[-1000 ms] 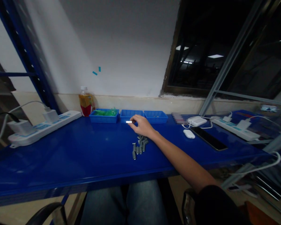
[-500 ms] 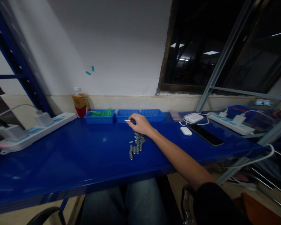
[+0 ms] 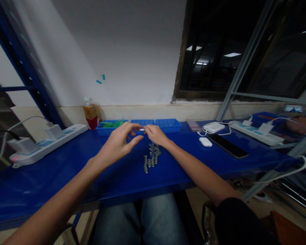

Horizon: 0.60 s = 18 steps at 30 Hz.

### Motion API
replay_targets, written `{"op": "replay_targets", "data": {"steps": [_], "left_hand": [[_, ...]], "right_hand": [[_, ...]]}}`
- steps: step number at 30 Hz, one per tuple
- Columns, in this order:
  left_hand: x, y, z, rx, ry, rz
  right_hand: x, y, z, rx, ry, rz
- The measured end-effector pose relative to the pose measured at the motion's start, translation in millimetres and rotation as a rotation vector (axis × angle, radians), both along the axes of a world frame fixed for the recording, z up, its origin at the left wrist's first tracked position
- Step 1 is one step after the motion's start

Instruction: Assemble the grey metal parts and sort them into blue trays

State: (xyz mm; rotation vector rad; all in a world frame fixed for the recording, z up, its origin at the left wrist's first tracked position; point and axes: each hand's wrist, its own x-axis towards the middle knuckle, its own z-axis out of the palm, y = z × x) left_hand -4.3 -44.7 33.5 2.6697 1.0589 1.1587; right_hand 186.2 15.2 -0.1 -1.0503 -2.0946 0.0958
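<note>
Right hand [image 3: 155,135] pinching pin [image 3: 142,129], tray rim [image 3: 149,120] beyond

Row of trays [image 3: 168,130] at the back of the worktop [image 3: 66,170], bottle [image 3: 91,117] just left of it, power strip [image 3: 48,143] further left. Pile of metal sleeves [image 3: 151,157] sits before the trays. Phone [image 3: 228,145] lies well right.

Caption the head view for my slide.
Right hand pinches a small pin, left hand open beside it, above grey cylinders.

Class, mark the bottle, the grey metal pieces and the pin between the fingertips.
bottle [image 3: 91,117]: head view, label.
grey metal pieces [image 3: 151,158]: head view, middle of pile.
pin [image 3: 142,129]: head view, bright shaft.
</note>
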Motion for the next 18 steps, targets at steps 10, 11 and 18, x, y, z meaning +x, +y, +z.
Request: {"op": "replay_targets", "data": {"steps": [10,11,18], "left_hand": [[17,70,-36.1,0.128,0.057,-0.067],[15,68,-36.9,0.116,0.057,-0.07],[12,55,-42.7,-0.018,-0.071,0.056]], "right_hand": [[-2,8,-10.6,-0.135,0.183,0.002],[-3,8,-11.5,-0.153,0.185,0.013],[-6,-2,-8.6,-0.057,0.034,0.061]]}}
